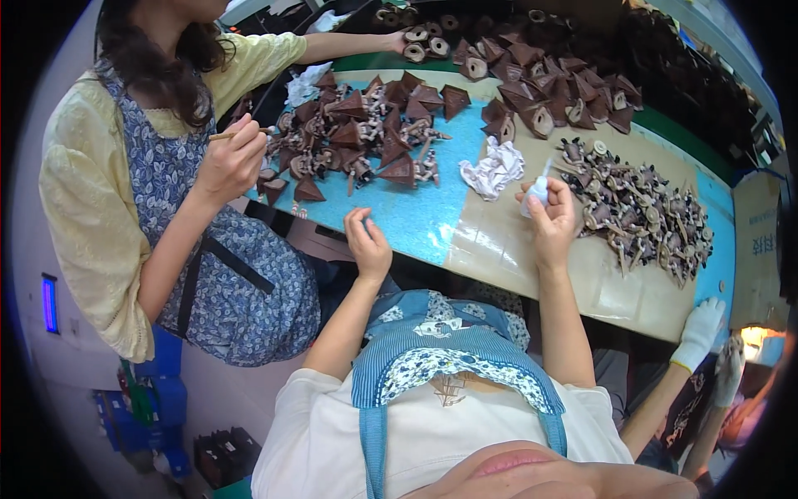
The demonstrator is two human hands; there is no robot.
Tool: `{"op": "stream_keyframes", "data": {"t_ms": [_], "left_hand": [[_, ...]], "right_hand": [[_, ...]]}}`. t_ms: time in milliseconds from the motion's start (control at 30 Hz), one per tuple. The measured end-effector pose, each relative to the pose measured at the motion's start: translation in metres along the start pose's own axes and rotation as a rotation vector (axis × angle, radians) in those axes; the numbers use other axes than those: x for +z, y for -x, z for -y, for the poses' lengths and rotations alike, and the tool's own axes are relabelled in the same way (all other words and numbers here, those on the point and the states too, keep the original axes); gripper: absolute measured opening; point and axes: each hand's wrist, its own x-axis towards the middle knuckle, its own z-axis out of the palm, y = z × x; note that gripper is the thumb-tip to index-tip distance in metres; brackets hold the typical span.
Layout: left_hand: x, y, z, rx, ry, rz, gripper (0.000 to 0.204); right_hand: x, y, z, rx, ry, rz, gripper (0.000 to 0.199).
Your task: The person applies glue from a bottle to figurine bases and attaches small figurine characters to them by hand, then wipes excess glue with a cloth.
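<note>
My right hand (555,223) is raised over the near edge of the table. Its fingers are wrapped round a small white squeeze bottle (538,193) with a thin nozzle pointing up. My left hand (367,245) is at the table's front edge with its fingers curled in. What it holds, if anything, I cannot make out. Beyond it lies a heap of small figurines and brown pointed pieces (349,137). To the right of the bottle is a second heap of small dark and cream figurines (640,204). A crumpled white paper (494,169) lies between the heaps.
At the left, a co-worker in a flowered apron (241,291) holds a thin stick (237,133) and reaches toward ring-shaped pieces (426,41). More brown pointed pieces (565,87) fill the back. A gloved hand (700,333) rests at the right corner, near a cardboard box (758,249).
</note>
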Motion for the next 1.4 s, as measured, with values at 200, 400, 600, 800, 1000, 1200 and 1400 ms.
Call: {"op": "stream_keyframes", "data": {"t_ms": [200,400,600,800,1000,1200,1400], "left_hand": [[-0.004,-0.004,-0.003,-0.031,-0.015,-0.007,0.019],[-0.002,0.0,-0.002,-0.015,-0.037,-0.026,0.02],[-0.004,-0.001,-0.005,-0.034,-0.048,-0.001,0.019],[-0.005,0.0,0.0,-0.045,-0.081,0.029,0.019],[-0.003,-0.001,-0.002,-0.047,-0.101,0.038,0.021],[-0.006,-0.005,-0.009,-0.1,-0.08,0.086,0.022],[-0.008,-0.002,-0.008,-0.117,-0.1,0.096,0.02]], "right_hand": [[0.015,0.009,0.007,-0.004,-0.068,0.012,0.029],[0.018,0.016,0.009,0.062,-0.099,0.062,0.029],[0.023,0.024,0.017,0.177,-0.151,0.132,0.029],[0.024,0.026,0.016,0.248,-0.224,0.142,0.031],[0.022,0.025,0.01,0.25,-0.217,0.162,0.032],[0.021,0.025,0.011,0.346,-0.251,0.157,0.032],[0.02,0.027,0.012,0.382,-0.262,0.157,0.032]]}}
